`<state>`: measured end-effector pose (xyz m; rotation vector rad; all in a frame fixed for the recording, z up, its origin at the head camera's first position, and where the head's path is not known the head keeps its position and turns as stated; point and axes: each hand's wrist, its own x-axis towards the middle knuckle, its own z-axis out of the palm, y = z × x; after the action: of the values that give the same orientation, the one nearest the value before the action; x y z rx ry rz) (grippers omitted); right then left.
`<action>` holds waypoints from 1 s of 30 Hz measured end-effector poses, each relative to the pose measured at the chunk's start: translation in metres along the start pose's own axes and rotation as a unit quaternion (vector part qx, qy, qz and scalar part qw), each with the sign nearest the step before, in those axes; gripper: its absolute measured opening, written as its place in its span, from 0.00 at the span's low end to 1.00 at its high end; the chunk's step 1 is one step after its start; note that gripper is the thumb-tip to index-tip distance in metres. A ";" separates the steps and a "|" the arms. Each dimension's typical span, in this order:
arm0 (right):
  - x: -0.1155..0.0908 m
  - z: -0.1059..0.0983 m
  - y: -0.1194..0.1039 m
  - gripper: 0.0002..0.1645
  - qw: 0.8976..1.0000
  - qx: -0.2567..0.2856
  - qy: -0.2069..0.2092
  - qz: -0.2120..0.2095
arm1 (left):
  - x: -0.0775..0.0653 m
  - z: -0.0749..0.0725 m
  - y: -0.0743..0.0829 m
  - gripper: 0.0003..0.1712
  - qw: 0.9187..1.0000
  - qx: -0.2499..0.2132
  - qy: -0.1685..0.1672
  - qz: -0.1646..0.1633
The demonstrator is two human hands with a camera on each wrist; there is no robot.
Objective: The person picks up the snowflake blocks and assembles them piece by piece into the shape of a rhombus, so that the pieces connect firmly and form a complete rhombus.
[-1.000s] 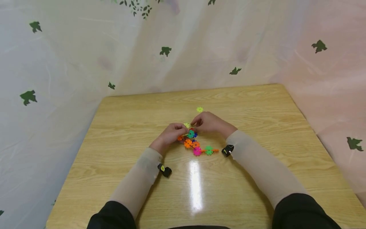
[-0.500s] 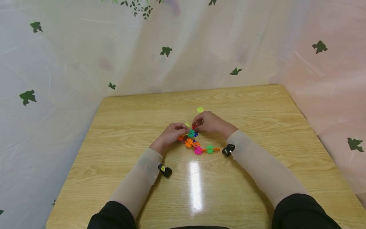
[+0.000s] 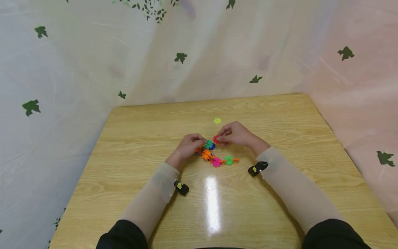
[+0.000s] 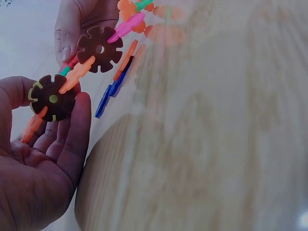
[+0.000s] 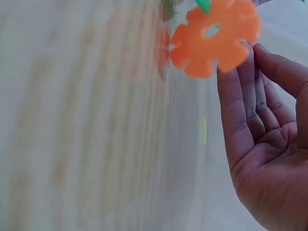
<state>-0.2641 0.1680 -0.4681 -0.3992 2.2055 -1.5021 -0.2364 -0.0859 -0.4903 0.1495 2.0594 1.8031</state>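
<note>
A chain of coloured snowflake discs (image 3: 216, 159) lies on the wooden table (image 3: 280, 114) between my hands. My left hand (image 3: 201, 141) grips its far end at the teal disc (image 3: 208, 144), with a blue disc (image 3: 212, 146) beside it. In the left wrist view my left hand (image 4: 72, 103) curls its fingers round a dark backlit disc (image 4: 52, 97). My right hand (image 3: 219, 137) pinches a red disc (image 3: 216, 139) just right of the teal one. That red disc (image 5: 216, 36) sits at the fingertips (image 5: 236, 110) in the right wrist view.
A single yellow-green disc (image 3: 217, 120) lies loose on the table beyond my hands. Black wrist cameras (image 3: 181, 187) (image 3: 256, 169) hang under both sleeves. A pale curtain with green leaf prints (image 3: 180, 57) closes in the table's far and side edges.
My right hand has shifted to the right and its wrist has swung outward. The red disc now shows at its fingertips. The left hand has stayed on the chain's end.
</note>
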 end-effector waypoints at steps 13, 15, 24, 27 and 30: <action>-0.008 0.007 -0.002 0.04 0.996 -0.038 0.025 -0.078 | 0.001 0.001 0.003 0.10 1.000 -0.008 0.003 -0.029; -0.008 0.008 -0.003 0.04 0.995 -0.043 0.025 -0.081 | 0.002 0.001 0.003 0.10 1.000 -0.010 -0.002 -0.028; -0.009 0.017 -0.007 0.01 0.989 -0.085 0.042 -0.110 | 0.002 0.002 0.003 0.12 0.999 -0.026 0.001 -0.032; -0.009 0.020 -0.009 0.02 0.988 -0.096 0.047 -0.115 | 0.002 0.002 0.002 0.11 0.999 -0.031 0.007 -0.029; -0.008 0.021 -0.010 0.02 0.989 -0.097 0.043 -0.107 | 0.002 0.002 0.002 0.10 0.999 -0.037 0.010 -0.030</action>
<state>-0.2465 0.1517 -0.4640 -0.6641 2.4537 -1.4364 -0.2378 -0.0829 -0.4894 0.0495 1.9845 1.8491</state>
